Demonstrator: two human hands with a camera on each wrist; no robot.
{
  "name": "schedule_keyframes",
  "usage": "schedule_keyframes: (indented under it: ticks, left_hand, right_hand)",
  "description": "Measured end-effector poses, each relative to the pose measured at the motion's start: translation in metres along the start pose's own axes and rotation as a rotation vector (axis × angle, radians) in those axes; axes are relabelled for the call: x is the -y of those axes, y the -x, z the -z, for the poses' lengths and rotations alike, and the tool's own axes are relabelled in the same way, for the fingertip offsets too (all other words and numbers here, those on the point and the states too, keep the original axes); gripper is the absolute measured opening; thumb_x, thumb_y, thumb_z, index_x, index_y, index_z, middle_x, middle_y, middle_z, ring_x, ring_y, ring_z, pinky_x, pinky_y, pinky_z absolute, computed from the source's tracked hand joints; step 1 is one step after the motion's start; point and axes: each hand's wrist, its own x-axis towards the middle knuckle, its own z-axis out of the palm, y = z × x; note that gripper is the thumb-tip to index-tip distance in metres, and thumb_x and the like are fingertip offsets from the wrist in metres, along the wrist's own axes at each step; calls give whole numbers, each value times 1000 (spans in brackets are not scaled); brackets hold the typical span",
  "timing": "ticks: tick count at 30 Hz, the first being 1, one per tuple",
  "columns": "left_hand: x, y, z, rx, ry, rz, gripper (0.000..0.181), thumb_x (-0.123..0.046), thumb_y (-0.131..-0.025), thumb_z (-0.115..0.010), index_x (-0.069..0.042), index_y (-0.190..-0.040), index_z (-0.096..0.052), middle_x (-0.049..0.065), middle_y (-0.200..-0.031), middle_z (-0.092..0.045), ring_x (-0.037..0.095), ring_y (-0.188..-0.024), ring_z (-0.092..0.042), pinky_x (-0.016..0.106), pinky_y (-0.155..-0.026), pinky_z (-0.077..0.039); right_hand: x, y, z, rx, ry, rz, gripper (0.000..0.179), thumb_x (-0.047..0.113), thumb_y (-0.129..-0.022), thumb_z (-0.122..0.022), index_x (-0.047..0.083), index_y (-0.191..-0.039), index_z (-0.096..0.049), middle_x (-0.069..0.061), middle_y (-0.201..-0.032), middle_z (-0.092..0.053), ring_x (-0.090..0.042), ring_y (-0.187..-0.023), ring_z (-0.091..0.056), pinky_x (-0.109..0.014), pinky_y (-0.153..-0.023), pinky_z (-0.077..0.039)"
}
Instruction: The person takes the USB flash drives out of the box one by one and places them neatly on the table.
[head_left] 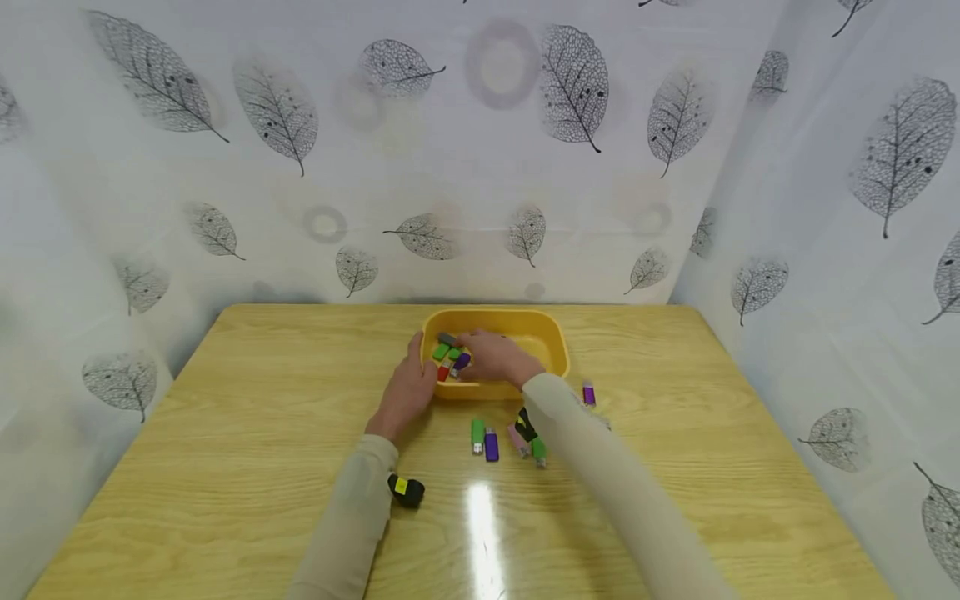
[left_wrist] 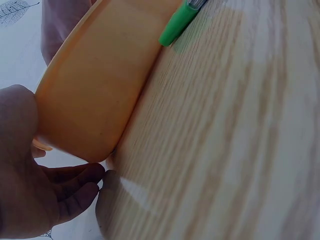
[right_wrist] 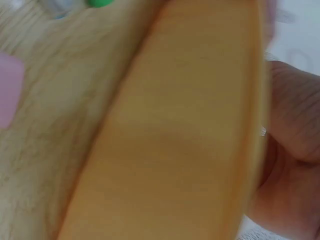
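Observation:
My left hand [head_left: 407,392] grips the left end of a yellow plastic bin [head_left: 555,342]. In the left wrist view its thumb lies at the bin's rim and its fingers bend in by the lower corner. Down inside the bin is my right hand [head_left: 497,357], close to a purple USB stick [head_left: 462,360] and a grey one [head_left: 447,339]. Green sticks [head_left: 441,352] and a red stick [head_left: 444,372] lie beside them. The bin's wall hides the right fingers in the right wrist view; I cannot tell whether they hold a stick.
In front of the bin, a green USB stick [head_left: 477,437], a purple one [head_left: 491,445], a pink one [head_left: 517,440] and another green one [head_left: 539,451] lie on the wooden table [head_left: 285,400]. A purple stick [head_left: 588,393] lies to the right. Leaf-patterned cloth [head_left: 450,167] hangs behind.

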Motion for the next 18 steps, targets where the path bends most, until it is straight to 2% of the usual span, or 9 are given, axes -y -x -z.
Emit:
schedule_keyframes:
  ticks: [4, 9, 13, 18]
  left_hand:
    - [-1, 0, -1, 7, -4, 8, 65, -27, -101, -36, -11, -159, -11, 26, -147, -45, 34, -121, -54, 52, -108, -40]
    - [-2, 1, 1, 21, 5, 10, 66, -26, -101, -37, -11, -159, -10, 26, -149, -42, 35, -123, -53, 53, -110, -38]
    - [-3, 2, 2, 17, 14, 21, 66, -26, -101, -38, -12, -159, -10, 25, -148, -43, 34, -120, -54, 53, -109, -39]
    - [-2, 3, 3, 17, 9, 18, 66, -26, -101, -37, -12, -159, -10, 25, -147, -44, 33, -119, -54, 52, -108, -40]
  right_hand:
    - [1, -9, -8, 49, 3, -36, 48, 35, -94, -67, 15, -136, -55, -8, -131, -56, -21, -108, -56, -40, -100, -49]
    - [1, -13, -12, 57, -20, -48, 38, 36, -95, -66, 15, -126, -58, -5, -119, -58, -20, -104, -54, -38, -97, -49]
    - [2, -13, -12, 52, -35, -30, 39, 35, -95, -66, 13, -126, -58, -5, -117, -60, -19, -103, -54, -38, -99, -48]
    - [3, -12, -11, 48, -79, -45, 40, 32, -95, -66, 11, -127, -56, -5, -113, -61, -19, -98, -55, -36, -94, -50]
